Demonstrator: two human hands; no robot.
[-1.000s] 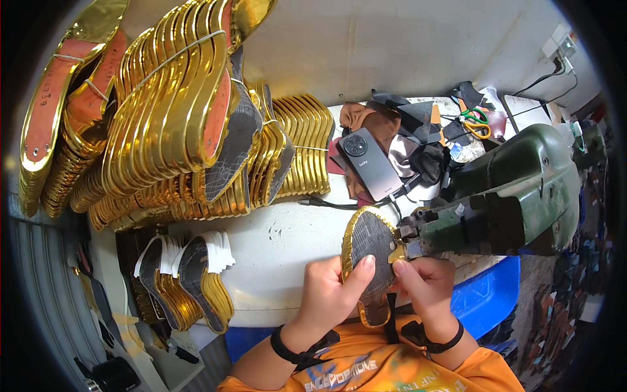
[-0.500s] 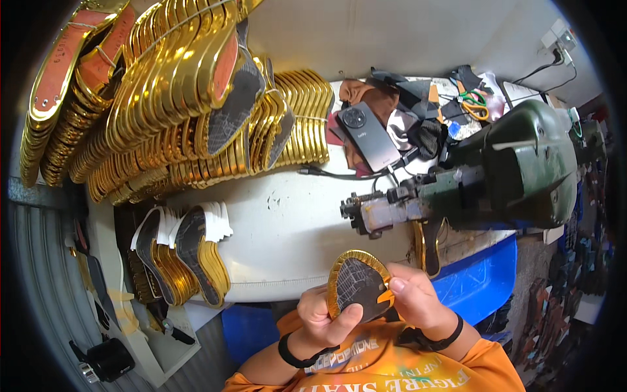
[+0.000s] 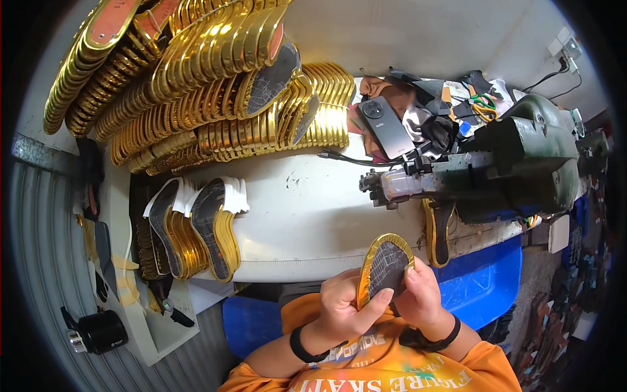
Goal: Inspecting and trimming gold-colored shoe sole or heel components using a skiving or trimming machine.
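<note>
white worktable (image 3: 307,215) | corrugated grey metal wall (image 3: 46,261) left | pale wall (image 3: 405,32) behind | bright daylight

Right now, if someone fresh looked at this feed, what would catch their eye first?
First, the great fan of gold-edged insoles stacked across the upper left of the white table. Then the single gold-rimmed dark insole held up between the left hand and right hand near the lower edge. At right, a bulky green machine sits on the table, a dark phone lying behind it.
</note>
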